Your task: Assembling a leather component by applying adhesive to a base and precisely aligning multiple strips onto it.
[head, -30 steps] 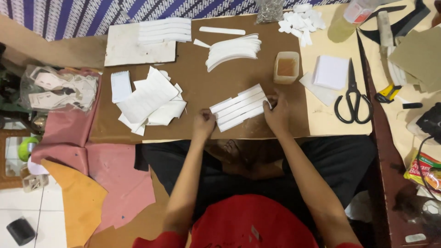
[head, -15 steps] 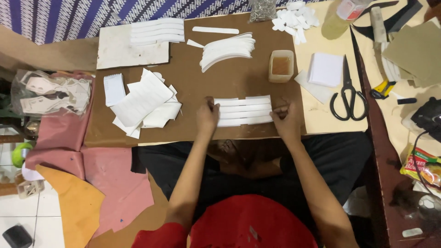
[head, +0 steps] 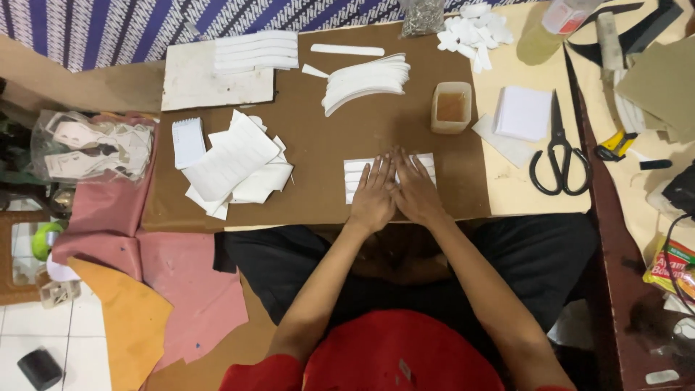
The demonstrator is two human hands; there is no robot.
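Both hands lay flat, palms down and fingers spread only narrowly, side by side on a row of white strips [head: 355, 172] near the front edge of the brown board [head: 318, 145] — left hand [head: 373, 194] and right hand [head: 415, 190] touching along the inner edges, gripping nothing, pressing on the strips. The strips sat parallel to each other, their left ends and a little of the right ends showing past the fingers; the middle was covered by the hands, so the count could not be told. Left of the hands, well apart, a loose heap of white paper pieces [head: 235, 163] lay fanned out, with a small white pad [head: 188, 142] just beside it. Farther back on the board: a fanned stack of curved white strips [head: 364, 81], one single long strip [head: 347, 50], and a pale slab [head: 210, 83] carrying more strips laid in a row. A small square tub [head: 452, 106] with brownish contents stood just behind and to the right of the hands — nothing lay between it and the fingertips. On the pale worktop [head: 517, 185] to the right were a stack of white squares [head: 523, 113], black scissors [head: 558, 154] and a heap of small white cut pieces [head: 474, 27]. Pink sheets [head: 181, 289] and an orange sheet [head: 130, 326] hung at the left below the board.
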